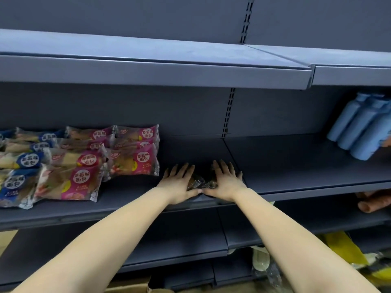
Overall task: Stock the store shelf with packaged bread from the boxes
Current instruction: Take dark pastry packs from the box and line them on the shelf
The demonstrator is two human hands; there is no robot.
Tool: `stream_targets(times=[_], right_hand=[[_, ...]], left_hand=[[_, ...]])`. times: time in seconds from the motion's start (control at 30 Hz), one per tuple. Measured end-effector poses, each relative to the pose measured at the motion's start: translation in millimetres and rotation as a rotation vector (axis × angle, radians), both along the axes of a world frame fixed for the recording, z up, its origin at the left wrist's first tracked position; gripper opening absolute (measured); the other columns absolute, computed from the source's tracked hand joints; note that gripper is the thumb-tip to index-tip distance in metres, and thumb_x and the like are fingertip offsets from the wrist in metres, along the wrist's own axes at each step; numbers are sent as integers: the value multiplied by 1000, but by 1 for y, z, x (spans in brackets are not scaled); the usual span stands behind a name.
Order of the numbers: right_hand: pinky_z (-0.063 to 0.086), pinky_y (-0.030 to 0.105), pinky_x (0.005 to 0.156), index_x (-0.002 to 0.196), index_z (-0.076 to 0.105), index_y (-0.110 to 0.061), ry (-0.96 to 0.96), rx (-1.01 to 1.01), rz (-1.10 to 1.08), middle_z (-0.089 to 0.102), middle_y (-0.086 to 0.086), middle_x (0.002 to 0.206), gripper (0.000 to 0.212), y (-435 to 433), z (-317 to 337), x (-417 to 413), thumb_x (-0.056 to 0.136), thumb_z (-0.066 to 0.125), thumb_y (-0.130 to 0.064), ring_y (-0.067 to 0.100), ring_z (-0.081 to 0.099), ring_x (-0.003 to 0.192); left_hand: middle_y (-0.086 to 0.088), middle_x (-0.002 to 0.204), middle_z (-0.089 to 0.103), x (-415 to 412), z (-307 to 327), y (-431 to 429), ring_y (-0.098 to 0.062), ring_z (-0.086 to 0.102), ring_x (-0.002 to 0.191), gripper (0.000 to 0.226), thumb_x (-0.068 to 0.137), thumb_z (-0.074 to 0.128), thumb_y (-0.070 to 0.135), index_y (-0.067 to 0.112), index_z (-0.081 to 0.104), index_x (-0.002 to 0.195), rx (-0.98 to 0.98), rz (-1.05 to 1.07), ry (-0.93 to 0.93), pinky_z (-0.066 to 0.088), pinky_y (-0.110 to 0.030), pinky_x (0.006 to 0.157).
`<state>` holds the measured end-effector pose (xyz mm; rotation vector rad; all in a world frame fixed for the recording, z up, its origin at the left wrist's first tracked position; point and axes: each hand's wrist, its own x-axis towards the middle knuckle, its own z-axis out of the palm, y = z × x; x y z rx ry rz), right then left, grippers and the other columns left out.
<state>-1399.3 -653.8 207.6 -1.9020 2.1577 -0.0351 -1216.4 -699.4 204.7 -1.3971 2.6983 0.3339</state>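
Observation:
A dark, clear-wrapped bread pack point(201, 183) lies near the front of the grey middle shelf point(296, 166). My left hand point(179, 182) and my right hand point(225, 180) rest flat on its two sides, fingers spread and pointing at the shelf back, thumbs touching in front. Most of the pack is hidden under my palms. To the left, pink-labelled bread packs point(84, 166) and blue-labelled bread packs point(19, 166) lie in overlapping rows on the same shelf.
Light blue bottles point(359, 130) lie tilted at the right end of the shelf. The shelf above point(148, 70) overhangs. Lower shelves hold orange rolls point(372, 203) and yellow bags point(347, 250). Cardboard box flaps point(127, 287) show at the bottom edge.

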Motion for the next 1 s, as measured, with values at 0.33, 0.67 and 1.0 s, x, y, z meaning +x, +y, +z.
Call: stream_targets(times=[0.33, 0.67, 1.0], right_hand=[[32, 37, 109, 149, 29, -24, 248, -17, 215, 19, 1, 157, 75, 14, 32, -30, 84, 60, -45, 29, 31, 137], [46, 30, 67, 109, 63, -10, -165, -452, -127, 68, 16, 100, 23, 18, 53, -35, 91, 52, -17, 34, 64, 91], [45, 25, 69, 91, 69, -13, -806, -526, -273, 67, 7, 88, 13, 18, 78, -6, 89, 56, -15, 21, 62, 87]], left_hand=[[3, 160, -7, 35, 37, -14, -25, -2, 147, 116, 73, 52, 78, 24, -15, 151, -7, -28, -69, 10, -42, 120], [0, 160, 8, 8, 55, -1, -27, 14, 145, 92, 86, 50, 64, 24, 1, 153, -116, -48, 97, 18, -38, 117], [-6, 144, 45, 5, 65, 0, -25, 43, 132, 91, 87, 60, 50, 20, 5, 152, 255, 221, 673, 33, -31, 107]])
